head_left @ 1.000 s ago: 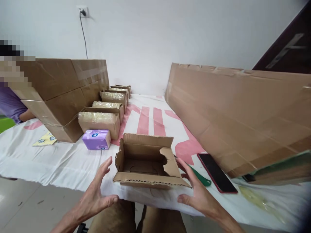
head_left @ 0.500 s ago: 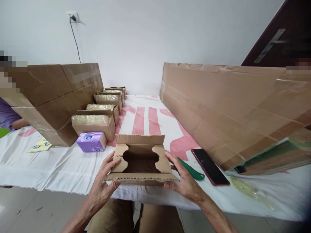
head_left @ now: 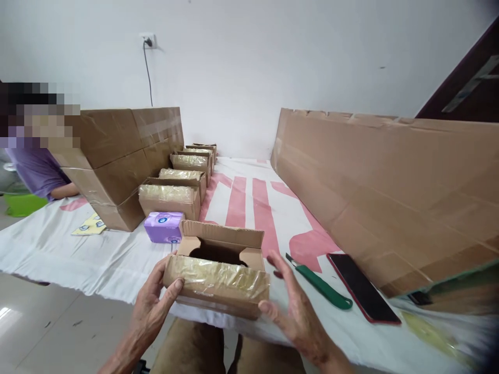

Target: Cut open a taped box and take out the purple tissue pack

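A small open cardboard box (head_left: 218, 270) lies tipped toward me at the near table edge, its taped bottom side facing me. My left hand (head_left: 154, 298) grips its left end, thumb on the taped face. My right hand (head_left: 296, 306) holds the right end with fingers spread along the side. The box's inner flaps are folded in and its back flap stands up.
A purple tissue pack (head_left: 163, 227) sits just behind the box. A row of taped small boxes (head_left: 171, 197) runs back beside a big carton (head_left: 117, 156). A green-handled knife (head_left: 319, 283) and a phone (head_left: 362, 288) lie right, before a long cardboard sheet (head_left: 390, 182). Another person (head_left: 35, 166) is at far left.
The box went from lying open side up with its flaps out to having side flaps folded in, then being tipped toward me. Both hands closed onto its ends.
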`<state>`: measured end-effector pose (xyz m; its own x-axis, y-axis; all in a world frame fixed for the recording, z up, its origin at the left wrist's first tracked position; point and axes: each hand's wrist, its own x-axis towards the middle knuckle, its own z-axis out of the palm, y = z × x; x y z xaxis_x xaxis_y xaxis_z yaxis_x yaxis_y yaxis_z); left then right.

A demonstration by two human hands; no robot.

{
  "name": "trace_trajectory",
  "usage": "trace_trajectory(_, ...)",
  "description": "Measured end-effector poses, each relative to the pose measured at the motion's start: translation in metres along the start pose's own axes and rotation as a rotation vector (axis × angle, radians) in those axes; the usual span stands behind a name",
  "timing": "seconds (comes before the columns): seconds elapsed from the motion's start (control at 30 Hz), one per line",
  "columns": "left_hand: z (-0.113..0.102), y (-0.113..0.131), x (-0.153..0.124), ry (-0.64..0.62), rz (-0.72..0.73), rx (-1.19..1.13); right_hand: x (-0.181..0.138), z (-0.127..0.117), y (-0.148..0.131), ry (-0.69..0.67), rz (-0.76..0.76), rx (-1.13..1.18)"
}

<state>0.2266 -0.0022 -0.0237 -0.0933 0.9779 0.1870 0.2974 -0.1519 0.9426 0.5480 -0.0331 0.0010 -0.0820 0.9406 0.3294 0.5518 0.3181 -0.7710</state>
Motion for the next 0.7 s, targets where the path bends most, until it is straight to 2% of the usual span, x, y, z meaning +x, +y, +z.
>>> trace_trajectory(0.13,0.011,-0.002,0.002,0.104,-0.002,0.019,0.045,-0.022,-0.003,0.025,-0.012,0.045)
trace_trajectory(0.23,0.019,-0.004,0.001,0.124,-0.002,0.000,0.065,-0.025,-0.009,-0.016,-0.070,0.044)
trace_trajectory(0.3,0.022,-0.003,-0.001,0.132,-0.017,-0.002,0.063,-0.022,-0.012,-0.025,-0.144,-0.027)
trace_trajectory(0.43,0.025,0.002,-0.005,0.196,-0.001,0.012,0.036,-0.014,-0.006,-0.053,-0.228,-0.136)
trace_trajectory(0.5,0.024,0.005,-0.005,0.184,-0.054,0.003,0.022,-0.011,0.002,-0.094,-0.185,-0.135)
trace_trajectory(0.57,0.023,0.008,-0.006,0.110,-0.142,-0.027,0.012,-0.007,0.011,-0.138,-0.097,-0.119)
trace_trajectory(0.63,0.022,0.011,-0.006,0.018,-0.196,-0.081,0.007,-0.001,0.017,-0.159,-0.020,-0.101)
trace_trajectory(0.7,0.020,0.012,-0.006,-0.006,-0.203,-0.154,0.009,0.005,0.018,-0.152,0.001,-0.090)
